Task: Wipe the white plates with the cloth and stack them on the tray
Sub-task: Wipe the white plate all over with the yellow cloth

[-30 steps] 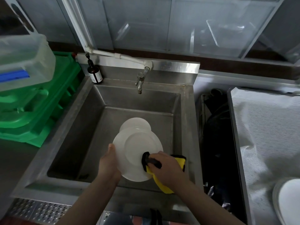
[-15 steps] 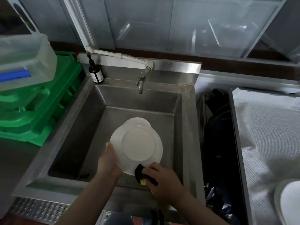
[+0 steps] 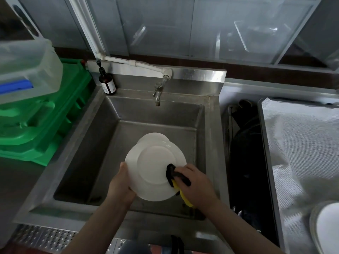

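Head view, looking down into a steel sink [image 3: 102, 143]: my left hand [image 3: 120, 184] grips the near-left rim of a white plate [image 3: 154, 167] held tilted over the basin, its fingers hidden behind the plate with only the thumb showing on the edge. My right hand [image 3: 194, 182] has its fingers curled round a black and yellow cloth [image 3: 173, 176], pressing it against the plate's lower right face. To wipe well, I judge the cloth should sweep in full circles from the rim inward while the left hand keeps the plate steady, since a wet glazed plate can slip. Just beyond my fingers a second white plate [image 3: 156, 137] lies in the basin, partly covered by the first. Farther past them stands the tap [image 3: 157, 92], with a brown pump bottle [image 3: 107, 83] to its left. Left of my left fingers sit green crates [image 3: 42, 123]; well to the right of my right fingers is a white-lined tray [image 3: 300, 147] with a white plate stack [image 3: 328, 228] at its near corner.
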Action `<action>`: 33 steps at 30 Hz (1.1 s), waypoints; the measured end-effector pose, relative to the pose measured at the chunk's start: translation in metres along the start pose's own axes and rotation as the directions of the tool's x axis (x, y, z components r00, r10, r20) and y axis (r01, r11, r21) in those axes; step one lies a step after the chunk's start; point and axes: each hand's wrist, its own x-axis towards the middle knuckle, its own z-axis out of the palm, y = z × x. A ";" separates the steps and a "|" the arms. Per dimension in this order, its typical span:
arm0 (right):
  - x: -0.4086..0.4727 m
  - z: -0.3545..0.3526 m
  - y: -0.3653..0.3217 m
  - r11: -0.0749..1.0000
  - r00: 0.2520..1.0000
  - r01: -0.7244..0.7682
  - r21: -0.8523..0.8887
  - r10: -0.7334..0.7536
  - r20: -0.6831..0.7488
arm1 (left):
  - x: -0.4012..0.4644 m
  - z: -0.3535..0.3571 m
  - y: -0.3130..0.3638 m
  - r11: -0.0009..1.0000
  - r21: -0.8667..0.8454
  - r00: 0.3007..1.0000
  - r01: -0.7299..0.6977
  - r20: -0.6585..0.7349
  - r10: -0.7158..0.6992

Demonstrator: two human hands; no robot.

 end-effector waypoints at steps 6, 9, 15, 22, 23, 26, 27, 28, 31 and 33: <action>0.016 -0.011 0.007 0.996 0.996 -0.086 0.016 0.087 -0.013 | -0.001 -0.004 -0.001 0.996 0.091 0.999 -0.011 0.042 0.008; 0.025 -0.016 0.013 0.988 0.988 -0.154 0.029 0.154 -0.010 | -0.001 -0.004 -0.001 0.994 0.108 0.998 0.001 0.056 -0.007; 0.043 -0.029 0.027 0.974 0.974 -0.226 -0.006 0.226 0.016 | -0.004 -0.002 -0.002 0.991 0.130 0.997 0.012 0.068 -0.021; 0.035 -0.028 0.031 0.966 0.970 -0.244 0.085 0.242 0.036 | 0.000 -0.005 -0.003 0.994 0.101 0.999 0.051 0.012 -0.052; 0.033 -0.027 0.030 0.965 0.969 -0.248 0.085 0.246 0.033 | 0.001 -0.005 -0.004 0.994 0.097 0.999 0.054 0.001 -0.055; 0.022 -0.020 0.030 0.958 0.961 -0.274 0.081 0.270 0.050 | 0.001 -0.004 -0.004 0.994 0.093 0.998 0.063 -0.038 -0.060; 0.018 -0.018 0.029 0.954 0.957 -0.289 0.085 0.285 0.061 | 0.002 -0.003 -0.005 0.994 0.088 0.997 0.066 -0.046 -0.062; 0.013 -0.015 0.028 0.948 0.952 -0.305 0.090 0.299 0.069 | 0.001 -0.002 -0.004 0.994 0.083 0.996 0.070 -0.058 -0.066; -0.004 -0.005 0.023 0.938 0.944 -0.327 0.116 0.321 0.070 | 0.002 -0.002 -0.004 0.995 0.068 0.991 0.075 -0.111 -0.068; -0.013 0.003 0.019 0.941 0.950 -0.311 0.135 0.305 0.063 | 0.004 -0.004 -0.005 0.996 0.060 0.988 0.068 -0.140 -0.059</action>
